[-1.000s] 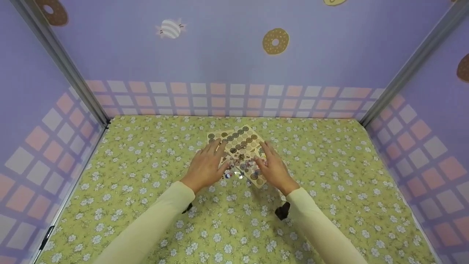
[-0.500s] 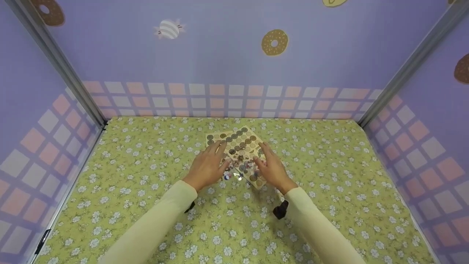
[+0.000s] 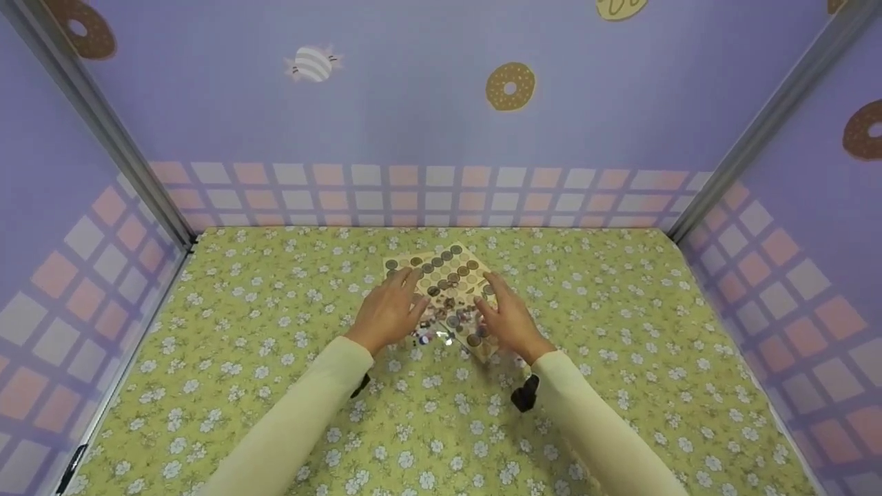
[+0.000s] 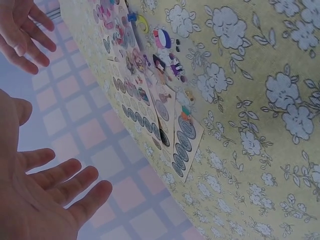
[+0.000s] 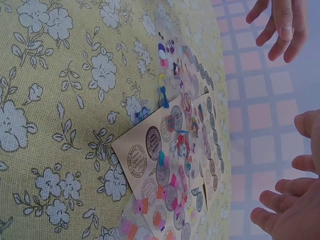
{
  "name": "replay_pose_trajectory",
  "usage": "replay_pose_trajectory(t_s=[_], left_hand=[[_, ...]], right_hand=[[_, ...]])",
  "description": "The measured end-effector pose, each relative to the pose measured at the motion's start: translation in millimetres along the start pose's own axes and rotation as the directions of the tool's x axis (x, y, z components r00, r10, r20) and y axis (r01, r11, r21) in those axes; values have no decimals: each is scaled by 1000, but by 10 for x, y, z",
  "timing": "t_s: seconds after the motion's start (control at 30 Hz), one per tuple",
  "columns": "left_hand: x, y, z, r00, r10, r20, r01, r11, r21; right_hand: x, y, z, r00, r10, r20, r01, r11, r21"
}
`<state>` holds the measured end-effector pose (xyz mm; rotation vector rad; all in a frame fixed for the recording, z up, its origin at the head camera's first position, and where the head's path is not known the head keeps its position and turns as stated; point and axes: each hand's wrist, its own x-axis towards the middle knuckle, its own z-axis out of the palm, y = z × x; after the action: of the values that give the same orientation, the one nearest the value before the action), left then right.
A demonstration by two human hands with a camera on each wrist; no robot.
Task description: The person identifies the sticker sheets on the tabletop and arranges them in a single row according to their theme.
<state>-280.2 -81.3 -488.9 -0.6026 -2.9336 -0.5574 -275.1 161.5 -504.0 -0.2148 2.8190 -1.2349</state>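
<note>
Purple walls (image 3: 400, 124) with doughnut prints and a band of pink and white squares surround a table covered by a yellow-green floral tablecloth (image 3: 441, 427). Over it reach the person's two arms in cream sleeves (image 3: 289, 420).

The left hand (image 3: 386, 313) has its fingers extended and loosely parted; the right hand (image 3: 513, 324) faces it in much the same pose. Neither grips anything, and the wrist views show both above the tabletop, apart from what lies there.

Between and below the hands, around the table's middle, cream sticker sheets (image 5: 138, 136) lie overlapping at different angles. Across their near part is a scatter of cartoon stickers, some seemingly on clear film. The work looks to be at a hands-free point, with no piece picked up. Taking one would call for lowering the fingertips and pinching a thin edge, perhaps with the other hand steadying the layers, since they could slide together.

Smaller still are the round seals, one dark brown (image 5: 153, 143), then a red-haired figure sticker (image 5: 182, 146) and a tiny yellow crescent (image 4: 143, 24).
</note>
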Motion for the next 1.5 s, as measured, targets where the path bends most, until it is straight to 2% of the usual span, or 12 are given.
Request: replay_pose_trajectory(t_s=[0.3,0.77,0.9,1.17,1.5], left_hand=[[53,-14,13,1000,-24,5,24,999,-34],[150,-129,100,999,-40,20,41,997,-70],[149,-136,130,998,-55,40,58,994,-96],[183,-153,143,997,-72,27,75,988,-135],[254,-165,155,994,-102,44,108,980,-166]], right_hand=[[45,47,38,1000,24,-18,-24,1000,1],[140,80,51,999,31,-16,-30,999,23],[153,92,64,999,46,-20,-45,998,37],[192,96,81,998,39,-47,-37,999,40],[241,110,92,997,67,-39,-64,995,80]])
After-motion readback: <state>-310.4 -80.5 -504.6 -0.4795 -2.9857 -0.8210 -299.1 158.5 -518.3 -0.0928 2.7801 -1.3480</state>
